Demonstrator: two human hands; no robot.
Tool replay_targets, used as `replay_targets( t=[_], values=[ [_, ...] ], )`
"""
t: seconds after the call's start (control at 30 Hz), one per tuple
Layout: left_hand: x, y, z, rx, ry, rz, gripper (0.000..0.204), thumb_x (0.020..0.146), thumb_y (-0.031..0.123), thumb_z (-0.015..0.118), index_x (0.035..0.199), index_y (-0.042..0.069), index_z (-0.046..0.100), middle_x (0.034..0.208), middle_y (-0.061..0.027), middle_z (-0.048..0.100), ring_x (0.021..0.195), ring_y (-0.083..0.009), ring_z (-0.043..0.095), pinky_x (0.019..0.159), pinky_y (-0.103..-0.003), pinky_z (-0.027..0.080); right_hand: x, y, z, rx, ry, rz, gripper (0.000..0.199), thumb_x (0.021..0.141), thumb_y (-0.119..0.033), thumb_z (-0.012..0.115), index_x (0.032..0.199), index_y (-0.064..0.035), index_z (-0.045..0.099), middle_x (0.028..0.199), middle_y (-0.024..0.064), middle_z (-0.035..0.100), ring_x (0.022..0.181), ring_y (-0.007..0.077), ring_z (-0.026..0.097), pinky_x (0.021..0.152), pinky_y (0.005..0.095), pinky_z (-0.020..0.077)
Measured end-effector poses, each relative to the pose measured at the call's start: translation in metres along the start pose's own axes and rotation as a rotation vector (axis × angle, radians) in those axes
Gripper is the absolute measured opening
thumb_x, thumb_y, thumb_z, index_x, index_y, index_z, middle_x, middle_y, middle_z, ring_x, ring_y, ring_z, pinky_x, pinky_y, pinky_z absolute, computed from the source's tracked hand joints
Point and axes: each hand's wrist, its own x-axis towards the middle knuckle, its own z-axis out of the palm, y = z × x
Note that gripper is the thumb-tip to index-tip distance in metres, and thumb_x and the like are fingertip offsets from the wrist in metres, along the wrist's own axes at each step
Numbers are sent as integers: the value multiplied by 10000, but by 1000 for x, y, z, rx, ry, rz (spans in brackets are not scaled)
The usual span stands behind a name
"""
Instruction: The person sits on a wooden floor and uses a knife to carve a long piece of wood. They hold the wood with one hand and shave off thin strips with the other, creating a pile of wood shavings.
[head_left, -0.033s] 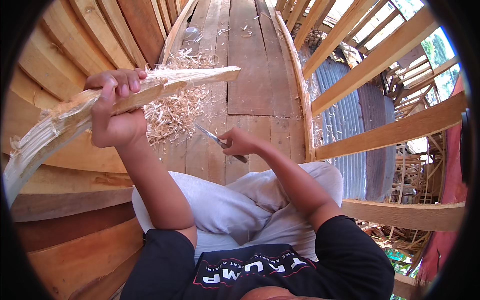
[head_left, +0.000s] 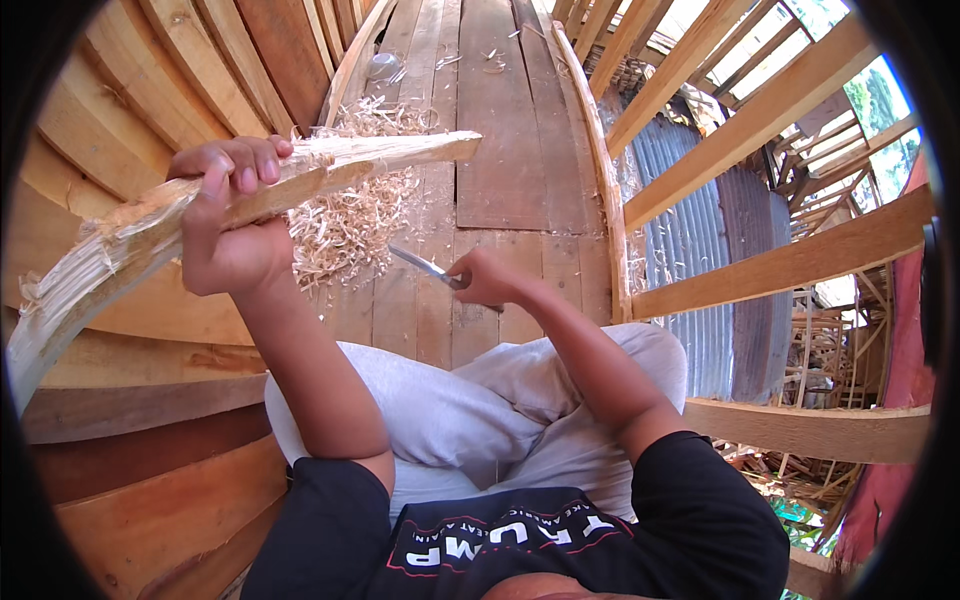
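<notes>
My left hand (head_left: pixel 235 225) is wrapped round a long, rough-hewn piece of pale wood (head_left: pixel 385 152). It slants from the lower left edge up to a tapered end near the middle, with splintered, whittled faces. Lower and to the right, my right hand (head_left: pixel 488 277) grips a knife (head_left: pixel 420 263) by its handle, which the fingers mostly cover. The bright blade points up and left, apart from the wood. Beneath the wood, a heap of curled wood shavings (head_left: pixel 350 230) lies on the plank floor (head_left: pixel 500 170).
Upright boards (head_left: pixel 130 140) form a wall close on my left. On the right run a slatted wooden railing (head_left: pixel 780 255) and, beyond it, corrugated metal sheets (head_left: pixel 685 260). A small clear round object (head_left: pixel 383 67) rests on the floor further off. My legs (head_left: pixel 470 400) are folded below my hands.
My right hand has shifted very slightly with the knife, its handle now more hidden. My left hand and the wood stay put.
</notes>
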Motion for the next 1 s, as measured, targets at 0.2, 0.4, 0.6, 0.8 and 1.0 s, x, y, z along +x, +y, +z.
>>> replay_targets(
  t=[0.2, 0.4, 0.6, 0.8, 1.0],
  values=[
    [1, -2, -2, -11, -8, 7, 161, 741, 201, 556, 792, 52, 522, 662, -64, 471, 669, -209, 482, 782, -442, 429, 10, 78, -17, -263, -40, -87, 296, 689, -158, 720, 984, -173, 740, 815, 105, 699, 792, 273, 667, 713, 400, 523],
    [-1, -2, -2, -13, 11, -8, 161, 740, 201, 561, 792, 53, 522, 662, -61, 471, 672, -206, 481, 776, -440, 431, 32, 93, -16, -209, 564, -64, 271, 724, -164, 736, 994, -177, 743, 862, 118, 700, 825, 311, 653, 752, 392, 520],
    [1, -1, -4, 4, 8, 4, 158, 738, 201, 564, 791, 57, 524, 656, -58, 468, 669, -205, 479, 773, -437, 430, 22, 91, -38, -166, 58, -67, 254, 751, -111, 719, 1005, -104, 724, 867, 159, 687, 805, 318, 653, 733, 392, 510],
    [0, -2, 0, -10, 7, -9, 154, 737, 199, 565, 790, 59, 526, 656, -54, 468, 667, -203, 477, 774, -436, 424, 27, 91, -41, -133, 523, 42, 259, 739, -80, 720, 997, -94, 726, 849, 160, 691, 806, 312, 663, 726, 370, 521],
    [0, -1, -1, -9, 0, -11, 151, 737, 197, 565, 788, 61, 525, 656, -53, 465, 667, -202, 475, 773, -435, 421, 24, 93, -39, -203, 373, 21, 272, 746, -85, 705, 1017, -106, 721, 857, 161, 691, 811, 330, 661, 727, 401, 524]
  ],
)
